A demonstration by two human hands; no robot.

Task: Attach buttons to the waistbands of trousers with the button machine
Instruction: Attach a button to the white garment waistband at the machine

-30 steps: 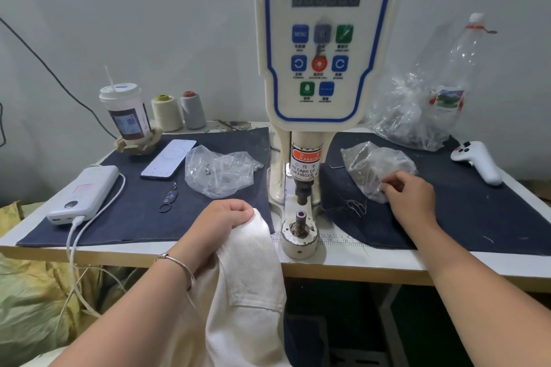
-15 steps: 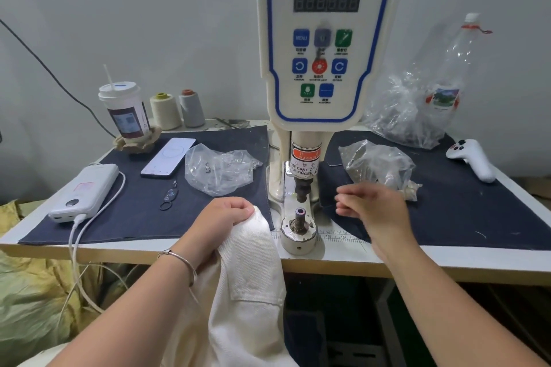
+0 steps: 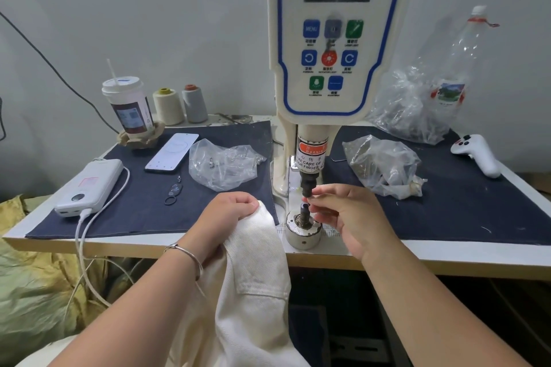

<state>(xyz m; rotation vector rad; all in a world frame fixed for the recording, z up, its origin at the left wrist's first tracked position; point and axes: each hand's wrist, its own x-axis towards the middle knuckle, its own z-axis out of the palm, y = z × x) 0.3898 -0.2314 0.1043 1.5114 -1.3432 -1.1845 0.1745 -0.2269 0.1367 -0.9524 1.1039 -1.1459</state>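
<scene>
The cream servo button machine [image 3: 328,39] stands at the middle of the table, its black punch [image 3: 308,185] above a round metal die [image 3: 302,231]. My right hand [image 3: 343,211] has its fingertips pinched at the post on the die, right under the punch; a small part between the fingers is too small to make out. My left hand [image 3: 229,211] grips the waistband of cream trousers [image 3: 253,292], which hang off the table's front edge just left of the die. A clear bag of button parts [image 3: 384,167] lies to the right of the machine.
Another clear bag [image 3: 223,165], a phone [image 3: 173,152], a power bank [image 3: 89,185] with cable, a cup [image 3: 128,107] and two thread cones [image 3: 179,104] sit on the left dark cloth. A large bag, plastic bottle [image 3: 459,62] and white controller [image 3: 477,155] are on the right.
My right hand left the bag of parts on the right and came left to the die under the punch. My left hand kept its hold on the trousers.
</scene>
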